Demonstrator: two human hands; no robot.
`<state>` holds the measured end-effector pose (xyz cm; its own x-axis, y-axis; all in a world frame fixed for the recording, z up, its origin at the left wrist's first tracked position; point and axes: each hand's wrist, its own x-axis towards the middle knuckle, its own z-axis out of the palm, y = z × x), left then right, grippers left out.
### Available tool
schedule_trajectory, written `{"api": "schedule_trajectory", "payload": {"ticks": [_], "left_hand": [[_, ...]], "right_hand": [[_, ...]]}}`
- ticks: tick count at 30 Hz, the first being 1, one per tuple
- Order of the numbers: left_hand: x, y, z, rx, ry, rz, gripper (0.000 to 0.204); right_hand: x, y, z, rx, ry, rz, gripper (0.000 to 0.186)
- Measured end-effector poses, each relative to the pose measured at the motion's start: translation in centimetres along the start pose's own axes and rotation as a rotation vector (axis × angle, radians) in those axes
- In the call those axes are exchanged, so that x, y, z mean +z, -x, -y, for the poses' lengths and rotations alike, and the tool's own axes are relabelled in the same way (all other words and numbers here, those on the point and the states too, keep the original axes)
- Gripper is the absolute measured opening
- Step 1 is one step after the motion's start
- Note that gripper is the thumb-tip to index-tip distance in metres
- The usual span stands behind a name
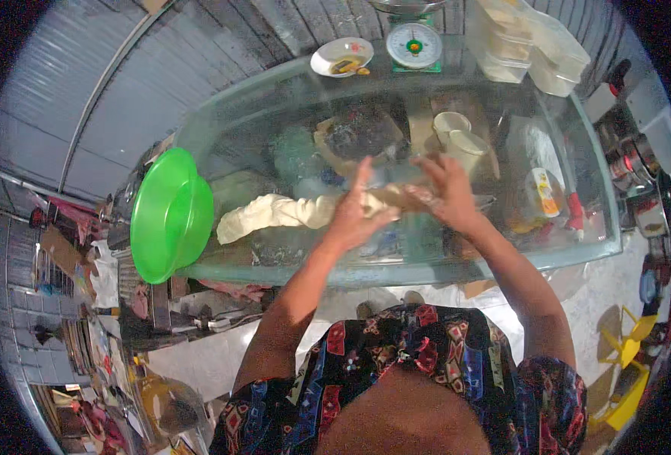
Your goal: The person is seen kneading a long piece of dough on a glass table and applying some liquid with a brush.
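Note:
A long, thick roll of pale dough [290, 212] lies across a glass-topped table, its surface lumpy and creased. My left hand [350, 216] rests at the roll's right part, fingers stretched out and thumb apart. At the roll's right end is my right hand [451, 193], its fingers spread and slightly blurred. Flour-like residue shows on both hands. Between the hands the end of the dough is partly hidden, and I cannot tell whether the right fingers touch it.
A green plastic basin [172, 216] stands at the table's left edge. Along the far side are a white bowl [343, 57] with yellowish bits, a dial scale [414, 47] and stacked clear containers [506, 42]. Cream cups [464, 140] and a labelled tub [544, 193] appear on the right.

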<state>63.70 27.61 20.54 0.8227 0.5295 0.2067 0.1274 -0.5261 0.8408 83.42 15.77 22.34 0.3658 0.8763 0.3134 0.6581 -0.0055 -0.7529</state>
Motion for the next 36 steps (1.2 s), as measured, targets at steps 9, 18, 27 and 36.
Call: {"api": "schedule_trajectory", "payload": {"ticks": [9,18,27,36], "left_hand": [[-2.6,1.4,1.7,-0.025,-0.925,-0.128,0.058],[-3.6,-1.5,2.9,-0.073,-0.778,-0.19,0.051],[-3.5,-3.8,3.5,-0.334,-0.679,-0.465,0.039],[-9.4,1.8,1.5,-0.266,-0.474,-0.35,0.037]], "right_hand": [[4.1,-2.3,-0.8,-0.384,0.492,0.156,0.046],[4.9,-7.8,-0.9,-0.055,0.312,0.325,0.054],[6.6,-8.5,-2.3,-0.198,0.473,-0.075,0.05],[6.5,-7.9,-3.8,-0.144,0.409,0.137,0.05]]}}
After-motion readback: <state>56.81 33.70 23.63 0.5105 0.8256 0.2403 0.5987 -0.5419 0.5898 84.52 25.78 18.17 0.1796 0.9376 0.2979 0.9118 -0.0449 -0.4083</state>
